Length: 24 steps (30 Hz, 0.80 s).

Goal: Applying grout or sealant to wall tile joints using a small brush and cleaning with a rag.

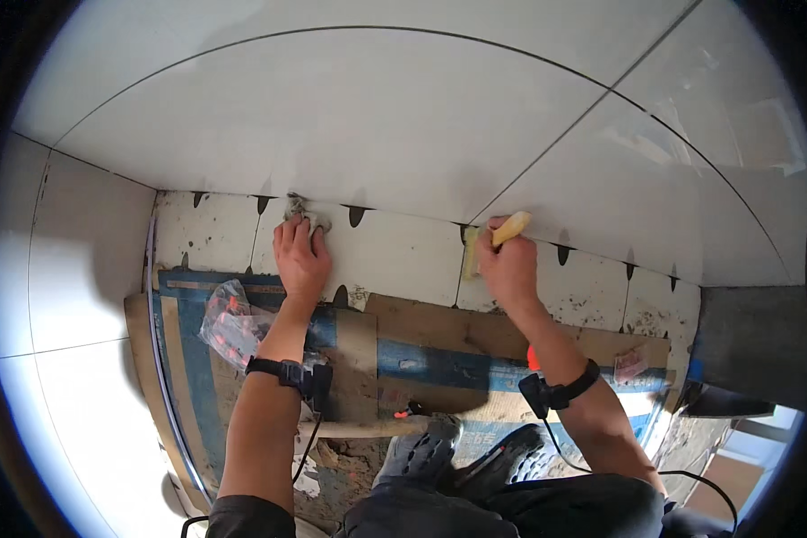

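My left hand is closed on a crumpled grey rag, pressed at the seam where the lower white tiles meet the large upright tile. Farther right, my right hand grips a brush by its yellow handle. Its pale bristles lie against the lower tile, beside a vertical joint. Dark rounded tabs stick out along the seam between and beyond my hands. Specks of dirt mark the lower tiles.
Cardboard sheets with blue stripes cover the floor before me. A clear plastic bag with orange pieces lies by my left forearm. A small orange-and-black item lies near my shoes. Tiled wall stands at the left; cables trail from both wrist straps.
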Motion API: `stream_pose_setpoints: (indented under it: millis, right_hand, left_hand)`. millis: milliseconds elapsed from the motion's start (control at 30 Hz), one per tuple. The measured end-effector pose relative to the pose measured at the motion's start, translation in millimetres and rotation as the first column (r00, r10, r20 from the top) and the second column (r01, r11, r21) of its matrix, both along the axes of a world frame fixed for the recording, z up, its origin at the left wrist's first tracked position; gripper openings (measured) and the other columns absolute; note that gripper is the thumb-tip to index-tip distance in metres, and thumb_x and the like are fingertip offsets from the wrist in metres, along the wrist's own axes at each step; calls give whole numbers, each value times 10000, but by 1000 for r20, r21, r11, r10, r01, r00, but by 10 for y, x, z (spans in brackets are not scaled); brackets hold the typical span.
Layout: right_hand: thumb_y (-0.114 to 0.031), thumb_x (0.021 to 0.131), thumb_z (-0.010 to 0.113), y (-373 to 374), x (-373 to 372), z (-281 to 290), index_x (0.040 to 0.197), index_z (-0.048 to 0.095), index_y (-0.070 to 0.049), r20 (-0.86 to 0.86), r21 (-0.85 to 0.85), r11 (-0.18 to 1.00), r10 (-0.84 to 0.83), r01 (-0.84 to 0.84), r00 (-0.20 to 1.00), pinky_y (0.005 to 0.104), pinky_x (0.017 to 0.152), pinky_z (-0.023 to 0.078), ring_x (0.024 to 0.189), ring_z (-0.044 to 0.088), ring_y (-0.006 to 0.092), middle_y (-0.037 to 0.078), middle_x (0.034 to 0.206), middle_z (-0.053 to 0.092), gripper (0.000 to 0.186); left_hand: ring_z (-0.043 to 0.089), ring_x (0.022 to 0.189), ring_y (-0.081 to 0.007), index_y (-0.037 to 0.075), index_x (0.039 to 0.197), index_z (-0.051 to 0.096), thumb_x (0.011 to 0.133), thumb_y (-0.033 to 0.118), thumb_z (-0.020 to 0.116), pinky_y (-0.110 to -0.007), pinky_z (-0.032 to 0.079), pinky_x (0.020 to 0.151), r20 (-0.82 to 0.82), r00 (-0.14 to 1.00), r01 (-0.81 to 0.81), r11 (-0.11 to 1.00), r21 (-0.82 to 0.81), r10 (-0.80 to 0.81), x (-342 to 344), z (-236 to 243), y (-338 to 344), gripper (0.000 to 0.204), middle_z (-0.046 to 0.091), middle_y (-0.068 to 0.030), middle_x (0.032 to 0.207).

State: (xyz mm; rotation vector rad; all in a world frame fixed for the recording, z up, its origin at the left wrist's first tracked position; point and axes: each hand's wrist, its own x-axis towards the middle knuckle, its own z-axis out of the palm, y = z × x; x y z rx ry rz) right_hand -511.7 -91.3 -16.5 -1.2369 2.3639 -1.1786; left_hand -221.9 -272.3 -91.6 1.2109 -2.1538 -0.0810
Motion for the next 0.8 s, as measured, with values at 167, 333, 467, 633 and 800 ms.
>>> stream_pose_setpoints:
  millis: [167,333,467,633,800]
  right_hand:
    - [-118,917,698,67,232,-215,1077,683,3,-87,-229,973,-30,9,996,418,617,575,656,707,383,200,731,699,201]
    - [-256,977,598,-280,85,192,1105,711,-68,-45,445,874,241,-197,969,484,626,573,680,697,367,187,850,719,254]
    - [-210,937,652,-125,81,309,1168,711,-171,-313,77,858,505,-508,804,448,673,558,744,707,341,151,851,715,241]
    - [-196,931,645,-74,-206,427,1236,713,-204,-290,823,557,577,-108,763,470,698,567,807,702,339,104,873,704,313]
    - [-180,888,639,-121,-163,573,1078,736,-189,-343,429,813,549,-393,762,496,691,558,772,703,369,132,817,710,213]
  left_hand:
    - [582,1079,-426,-35,1067,662,855,52,702,-515,488,957,3,1000,-5,1000,-1,5,-57,23,39,232,652,-197,1152]
    - [580,1071,-422,-34,1056,660,857,51,700,-514,492,946,6,1000,2,1000,-8,-2,-7,28,53,220,645,-194,1121]
    - [579,1063,-424,-32,1046,660,856,47,698,-515,493,938,7,1000,-3,999,-36,3,-28,52,16,209,640,-196,1110]
    - [575,1066,-432,-32,1051,651,852,45,697,-523,488,942,-3,1000,11,999,-51,-11,-46,21,0,219,634,-198,1128]
    - [571,1084,-432,-30,1054,649,864,53,691,-520,481,958,24,1000,11,1000,-1,-11,12,26,11,211,630,-198,1145]
